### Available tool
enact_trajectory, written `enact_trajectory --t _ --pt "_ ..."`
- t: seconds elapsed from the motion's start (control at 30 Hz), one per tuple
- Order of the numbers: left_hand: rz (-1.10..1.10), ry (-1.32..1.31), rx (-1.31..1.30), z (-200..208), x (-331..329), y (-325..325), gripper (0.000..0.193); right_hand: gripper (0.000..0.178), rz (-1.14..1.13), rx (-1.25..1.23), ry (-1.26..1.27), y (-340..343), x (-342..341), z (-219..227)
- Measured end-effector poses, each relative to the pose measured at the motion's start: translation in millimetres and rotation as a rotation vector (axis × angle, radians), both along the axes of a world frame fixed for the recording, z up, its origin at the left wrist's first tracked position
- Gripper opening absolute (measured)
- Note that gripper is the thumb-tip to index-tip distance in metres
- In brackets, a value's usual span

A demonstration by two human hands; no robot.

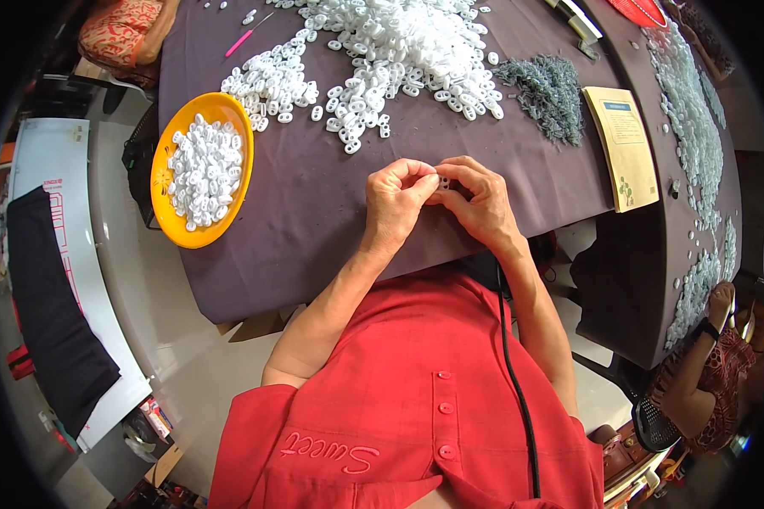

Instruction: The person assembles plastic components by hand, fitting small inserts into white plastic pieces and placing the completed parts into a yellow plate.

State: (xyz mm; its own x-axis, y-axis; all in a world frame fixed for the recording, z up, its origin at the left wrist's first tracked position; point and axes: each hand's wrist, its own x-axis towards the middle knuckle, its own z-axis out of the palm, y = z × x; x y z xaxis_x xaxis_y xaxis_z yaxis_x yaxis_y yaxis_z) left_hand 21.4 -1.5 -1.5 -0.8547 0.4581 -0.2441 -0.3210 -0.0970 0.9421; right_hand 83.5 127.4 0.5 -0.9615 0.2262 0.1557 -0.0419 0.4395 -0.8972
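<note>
Close together at the near part of the table, my left hand (392, 197) and my right hand (481, 202) pinch with thumb and fingertips. Between them shows a small white oval plastic piece with dark holes (444, 182), mostly covered by the fingers. Beyond my hands spreads a large heap of similar white oval pieces (416, 47), with a smaller pile (272, 81) to its left. Many more lie in a yellow-orange bowl (163, 199) on the left. A heap of small grey-green pieces (545, 97) sits at the right.
A dark cloth covers the table (289, 187). A pink-handled thin tool (239, 42) lies at the far left, and a tan paper booklet (641, 182) at the right edge. On the neighbouring table are clear pieces (692, 127); another person's arm (696, 373) reaches there. A black cord (509, 365) hangs down my front.
</note>
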Motion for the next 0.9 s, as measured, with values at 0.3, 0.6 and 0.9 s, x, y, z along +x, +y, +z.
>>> enact_trajectory --t 0.3,0.6,0.9 --pt "0.076 0.024 -0.014 -6 4 3 0.004 0.030 -0.069 -0.018 0.017 -6 8 0" --pt "0.084 0.021 -0.028 -5 6 3 0.004 0.030 -0.245 -0.537 -0.166 -18 11 -2" --pt "0.034 0.084 -0.052 -8 7 1 0.004 0.029 -0.177 -0.527 -0.273 -9 9 4"
